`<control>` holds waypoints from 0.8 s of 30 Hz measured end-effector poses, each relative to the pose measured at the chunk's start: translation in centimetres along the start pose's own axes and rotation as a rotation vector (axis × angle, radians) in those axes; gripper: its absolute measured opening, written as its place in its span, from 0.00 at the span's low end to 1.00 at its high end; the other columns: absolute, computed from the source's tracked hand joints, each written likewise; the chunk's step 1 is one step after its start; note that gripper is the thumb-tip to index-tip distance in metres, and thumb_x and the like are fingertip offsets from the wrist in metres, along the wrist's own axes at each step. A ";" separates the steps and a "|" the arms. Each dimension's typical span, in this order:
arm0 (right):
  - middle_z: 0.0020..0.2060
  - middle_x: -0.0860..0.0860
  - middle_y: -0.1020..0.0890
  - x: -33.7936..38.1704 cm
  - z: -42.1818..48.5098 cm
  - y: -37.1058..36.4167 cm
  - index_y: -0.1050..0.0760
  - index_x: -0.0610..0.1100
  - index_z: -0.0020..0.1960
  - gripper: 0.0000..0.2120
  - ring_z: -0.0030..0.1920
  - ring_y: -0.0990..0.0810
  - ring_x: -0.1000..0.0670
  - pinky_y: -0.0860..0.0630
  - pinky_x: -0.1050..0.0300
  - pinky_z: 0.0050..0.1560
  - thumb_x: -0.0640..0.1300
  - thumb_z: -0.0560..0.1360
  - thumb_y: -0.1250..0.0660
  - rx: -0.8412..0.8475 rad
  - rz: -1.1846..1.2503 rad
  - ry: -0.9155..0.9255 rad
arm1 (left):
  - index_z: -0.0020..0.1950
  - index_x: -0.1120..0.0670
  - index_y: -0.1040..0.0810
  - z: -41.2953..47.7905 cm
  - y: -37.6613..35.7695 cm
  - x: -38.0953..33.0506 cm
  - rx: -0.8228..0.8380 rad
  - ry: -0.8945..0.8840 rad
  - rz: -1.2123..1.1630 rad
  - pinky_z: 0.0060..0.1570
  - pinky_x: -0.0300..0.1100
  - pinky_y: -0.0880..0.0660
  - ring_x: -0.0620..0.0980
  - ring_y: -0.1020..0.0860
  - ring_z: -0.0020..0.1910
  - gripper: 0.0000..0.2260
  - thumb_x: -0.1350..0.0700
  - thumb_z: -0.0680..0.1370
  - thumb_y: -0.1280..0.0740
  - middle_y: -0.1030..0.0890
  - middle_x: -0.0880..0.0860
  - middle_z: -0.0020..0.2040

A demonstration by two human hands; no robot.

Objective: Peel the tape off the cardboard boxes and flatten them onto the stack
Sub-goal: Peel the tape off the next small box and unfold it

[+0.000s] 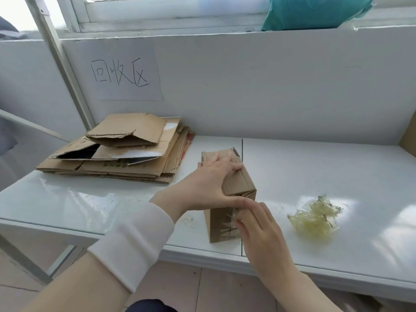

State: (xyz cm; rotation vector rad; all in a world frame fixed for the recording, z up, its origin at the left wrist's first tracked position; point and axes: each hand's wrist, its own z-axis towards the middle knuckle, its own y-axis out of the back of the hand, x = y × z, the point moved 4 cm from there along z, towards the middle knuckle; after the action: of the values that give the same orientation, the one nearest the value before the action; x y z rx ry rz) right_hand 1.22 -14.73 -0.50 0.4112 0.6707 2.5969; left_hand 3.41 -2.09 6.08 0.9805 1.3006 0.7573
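from the head view, a small brown box [236, 185] stands upright on the white counter [90, 203], near its front edge and about the middle of its width. the left hand [209, 183] comes in over the top of it. the fingers lie across the upper face and bend over its far right edge, and the thumb runs along the near top edge, so the grip spans the top of the box and holds it. a white sleeve [132, 242] is pushed back on that forearm.

the right hand [261, 230] is at the near face of the box, just below the left thumb. its fingers are curled in toward the seam, where clear tape [229, 227] runs down the cardboard, wrinkled and partly lifted. the fingertips are closed on the tape's upper end. the grip is tight and small, though the back of the hand hides the exact pinch.

the stack [117, 154] of flattened cardboard lies to the left and further back, against the wall, well apart from the box. its top pieces sit crooked, with some flaps raised.

to the right of the box, apart from it, a crumpled wad [315, 219] of yellowish clear tape lies on the counter.

on the wall above the stack is a paper sign [128, 73] with handwritten characters. a teal bag [315, 12] sits up on the window sill [180, 30].
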 end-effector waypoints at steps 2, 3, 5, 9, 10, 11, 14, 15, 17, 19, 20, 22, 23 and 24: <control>0.37 0.45 0.24 0.2 -0.3 0.0 0.34 0.45 0.43 0.05 0.37 0.32 0.48 0.30 0.56 0.37 0.36 0.75 0.40 -0.039 -0.001 -0.004 | 0.74 0.45 0.44 0.0 0.0 -0.5 -0.019 0.012 0.013 0.74 0.56 0.55 0.48 0.59 0.76 0.36 0.37 0.71 0.35 0.51 0.46 0.77; 0.36 0.46 0.25 0.3 -0.3 0.2 0.34 0.44 0.42 0.06 0.37 0.32 0.48 0.30 0.56 0.37 0.36 0.75 0.40 -0.062 0.001 -0.002 | 0.74 0.45 0.43 0.0 0.0 -0.7 -0.024 0.018 0.005 0.74 0.57 0.54 0.49 0.58 0.76 0.34 0.38 0.72 0.35 0.50 0.46 0.77; 0.34 0.46 0.25 0.4 -0.6 0.4 0.34 0.44 0.41 0.07 0.36 0.32 0.48 0.31 0.57 0.36 0.34 0.74 0.40 -0.085 0.017 0.011 | 0.74 0.46 0.42 0.2 0.0 -0.7 -0.032 0.026 0.005 0.74 0.55 0.54 0.48 0.57 0.77 0.31 0.40 0.74 0.37 0.49 0.46 0.77; 0.33 0.49 0.27 1.0 -4.6 -1.1 0.36 0.45 0.40 0.10 0.35 0.34 0.50 0.31 0.57 0.33 0.31 0.69 0.39 0.169 -0.034 0.179 | 0.74 0.46 0.40 0.5 0.4 -0.3 -0.066 0.032 0.078 0.74 0.50 0.49 0.49 0.55 0.77 0.24 0.44 0.78 0.42 0.48 0.48 0.78; 0.35 0.51 0.28 0.8 -5.5 -1.2 0.37 0.45 0.40 0.08 0.36 0.34 0.52 0.31 0.58 0.33 0.34 0.70 0.39 0.224 0.000 0.127 | 0.74 0.46 0.41 0.5 0.4 -0.4 -0.057 0.033 0.081 0.74 0.51 0.49 0.49 0.55 0.77 0.26 0.42 0.77 0.41 0.49 0.49 0.78; 0.37 0.53 0.30 0.5 -6.0 -1.0 0.37 0.46 0.40 0.07 0.36 0.34 0.54 0.31 0.61 0.34 0.38 0.71 0.39 0.241 0.052 0.016 | 0.74 0.46 0.42 0.4 0.3 -0.5 -0.042 0.038 0.077 0.74 0.52 0.49 0.50 0.55 0.77 0.30 0.39 0.75 0.39 0.49 0.48 0.78; 0.33 0.56 0.32 -0.3 -6.2 0.3 0.38 0.51 0.39 0.10 0.34 0.34 0.57 0.34 0.67 0.36 0.53 0.71 0.37 0.177 0.132 -0.326 | 0.75 0.46 0.46 0.2 -0.6 -0.8 -0.024 0.036 0.132 0.73 0.56 0.48 0.50 0.58 0.77 0.41 0.34 0.68 0.34 0.52 0.47 0.78; 0.31 0.57 0.33 -0.4 -6.2 0.8 0.38 0.52 0.38 0.13 0.34 0.34 0.56 0.34 0.68 0.36 0.56 0.70 0.35 0.144 0.166 -0.444 | 0.75 0.45 0.47 0.2 -0.9 -0.9 -0.043 0.024 0.159 0.73 0.56 0.47 0.50 0.57 0.77 0.40 0.35 0.68 0.33 0.51 0.47 0.78; 0.28 0.56 0.35 -0.9 -6.3 1.7 0.39 0.52 0.36 0.18 0.32 0.34 0.55 0.35 0.67 0.35 0.54 0.68 0.29 0.063 0.254 -0.685 | 0.74 0.44 0.44 0.2 -0.9 -0.7 -0.131 -0.004 0.143 0.72 0.52 0.45 0.50 0.53 0.76 0.34 0.39 0.72 0.34 0.47 0.47 0.77; 0.28 0.52 0.35 -2.2 -6.6 2.9 0.37 0.47 0.35 0.16 0.29 0.36 0.53 0.35 0.66 0.33 0.45 0.70 0.29 -0.040 0.307 -0.882 | 0.72 0.43 0.40 -0.3 0.0 -0.2 -0.223 -0.022 0.043 0.70 0.48 0.43 0.51 0.44 0.74 0.28 0.44 0.74 0.35 0.39 0.48 0.73; 0.28 0.50 0.34 -3.0 -6.7 3.7 0.36 0.46 0.37 0.14 0.28 0.36 0.53 0.35 0.67 0.33 0.42 0.71 0.30 -0.098 0.316 -0.946 | 0.72 0.44 0.39 -0.5 0.7 0.3 -0.272 -0.022 -0.009 0.71 0.48 0.42 0.50 0.41 0.72 0.26 0.45 0.75 0.35 0.37 0.49 0.72; 0.29 0.49 0.33 -4.3 -6.2 5.2 0.35 0.48 0.39 0.12 0.28 0.35 0.54 0.34 0.69 0.32 0.38 0.74 0.33 -0.208 0.353 -1.005 | 0.72 0.43 0.40 -1.0 2.1 1.8 -0.366 0.024 -0.062 0.69 0.49 0.38 0.48 0.37 0.70 0.25 0.45 0.76 0.38 0.34 0.48 0.71; 0.29 0.50 0.33 -4.7 -5.7 5.7 0.35 0.51 0.40 0.12 0.28 0.34 0.54 0.34 0.70 0.31 0.37 0.74 0.35 -0.245 0.377 -0.999 | 0.73 0.43 0.42 -1.3 2.8 2.7 -0.421 0.074 -0.056 0.68 0.51 0.36 0.48 0.36 0.70 0.25 0.45 0.77 0.39 0.34 0.48 0.71; 0.29 0.51 0.33 -5.0 -5.1 6.0 0.35 0.53 0.41 0.13 0.29 0.33 0.54 0.34 0.70 0.32 0.36 0.74 0.35 -0.256 0.396 -0.971 | 0.73 0.44 0.43 -1.5 3.3 3.5 -0.489 0.126 -0.027 0.68 0.52 0.36 0.49 0.37 0.71 0.25 0.46 0.78 0.40 0.36 0.49 0.72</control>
State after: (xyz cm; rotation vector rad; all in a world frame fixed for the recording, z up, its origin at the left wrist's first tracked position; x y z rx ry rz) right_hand 1.68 -23.82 -2.53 1.6772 -0.0950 2.3264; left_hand 2.64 2.71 7.62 0.5274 1.1532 1.0677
